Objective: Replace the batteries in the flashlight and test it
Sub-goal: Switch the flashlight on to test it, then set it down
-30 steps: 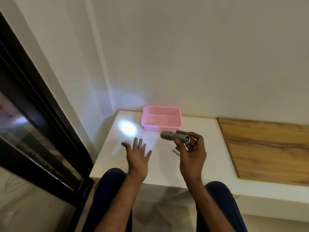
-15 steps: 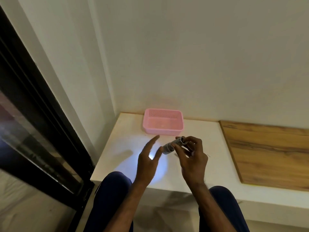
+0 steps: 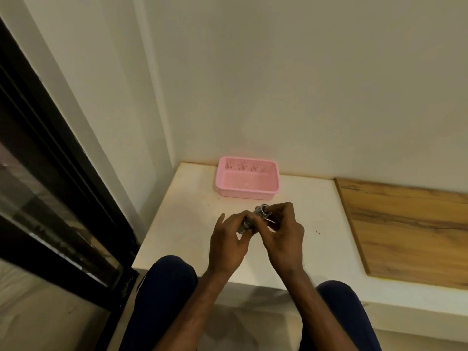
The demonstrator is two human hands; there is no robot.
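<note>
Watching through the head camera, I see both hands meeting on the flashlight [image 3: 254,217], which sits just in front of the pink basket [image 3: 244,195], on the basket's near side and apart from it. The flashlight is a short silver cylinder, tilted: one end points up and back toward the basket's right half, and the other slants down toward me, away from the basket.

The left hand [image 3: 228,239] comes in from the basket's near left. Its fingers are curled round the lower end of the flashlight, with the thumb raised beside it. The right hand [image 3: 283,236] comes in from the basket's near right. Its fingers and thumb are bent and pinch the upper end, so both hands grip the same body. A thin pale strand shows beside the right fingers; I cannot tell what it is. Whether the hands rest on the counter [image 3: 190,211] or hang above it, I cannot tell either.

The basket stands on the pale counter, against the wall [image 3: 278,84] behind it. To the basket's right, well apart, lies a wooden panel [image 3: 405,224]. Far to the basket's left runs a black window frame [image 3: 50,173]. Nearer to me than the basket, two knees [image 3: 167,287] in dark blue cloth reach the counter's front edge.
</note>
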